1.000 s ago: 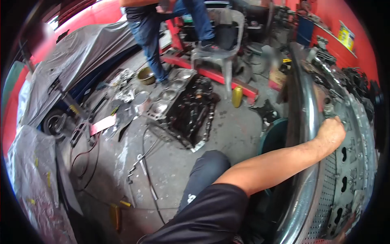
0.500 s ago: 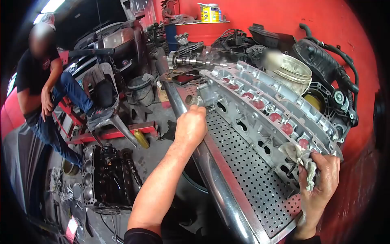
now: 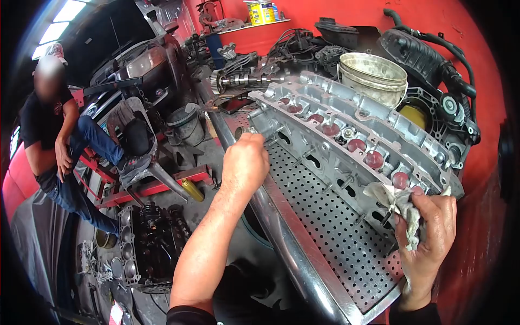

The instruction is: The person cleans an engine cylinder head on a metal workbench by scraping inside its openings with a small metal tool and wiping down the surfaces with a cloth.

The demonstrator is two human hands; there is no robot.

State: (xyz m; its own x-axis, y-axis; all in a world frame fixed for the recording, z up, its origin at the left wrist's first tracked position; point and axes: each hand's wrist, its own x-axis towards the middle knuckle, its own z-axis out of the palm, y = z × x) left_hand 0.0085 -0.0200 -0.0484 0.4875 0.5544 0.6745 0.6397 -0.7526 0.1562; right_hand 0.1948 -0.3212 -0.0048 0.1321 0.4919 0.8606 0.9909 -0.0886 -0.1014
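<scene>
A grey metal cylinder head (image 3: 330,149) lies tilted on a perforated metal bench top (image 3: 303,200), with reddish round spots along its upper face. At its near left end, my left hand (image 3: 246,162) is closed round a short round pipe fitting (image 3: 239,131), fingertips mostly hidden behind the knuckles. Over at the right end, my right hand (image 3: 430,227) pinches a crumpled, stained whitish rag (image 3: 398,203) against the head's edge. Beyond the left end lies a camshaft (image 3: 244,80) with a toothed pulley.
A dirty white bucket (image 3: 374,76) stands behind the head, among black engine parts (image 3: 417,59). On the floor at left rests an engine block (image 3: 149,241). Another person (image 3: 51,119) sits near a grey plastic chair (image 3: 138,135). The bench has a rounded metal edge (image 3: 287,260).
The whole view has shifted, so the bench and cylinder head appear slightly further left. Both hands keep nearly the same places on the head, the rag still in my right hand.
</scene>
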